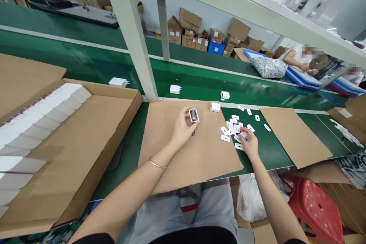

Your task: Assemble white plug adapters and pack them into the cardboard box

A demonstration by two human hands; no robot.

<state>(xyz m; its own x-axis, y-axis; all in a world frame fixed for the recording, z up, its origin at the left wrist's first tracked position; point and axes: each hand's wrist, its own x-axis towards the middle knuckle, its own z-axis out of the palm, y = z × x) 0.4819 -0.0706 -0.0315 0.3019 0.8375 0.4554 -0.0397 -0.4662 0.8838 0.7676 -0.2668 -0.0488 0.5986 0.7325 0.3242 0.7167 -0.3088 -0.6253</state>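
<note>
My left hand (184, 126) is closed around a white charger housing (190, 110). Its open end faces me and shows the parts inside. A small dark object (193, 133) lies under that hand on the cardboard sheet (168, 160). Over to the right, my right hand (250, 143) pinches a small white cover plate (244, 135) at the edge of a loose pile of white cover plates (225, 138), several with a slot in them. Another white charger (215, 107) rests at the sheet's far right corner.
White chargers (175, 89) stand along the green conveyor (194, 87). On the left is a cardboard tray (100, 122) with rows of white chargers. A frame post (134, 34) rises beyond the sheet. Another cardboard sheet (294, 133) and a red stool (320, 206) are at right; co-workers sit farther off.
</note>
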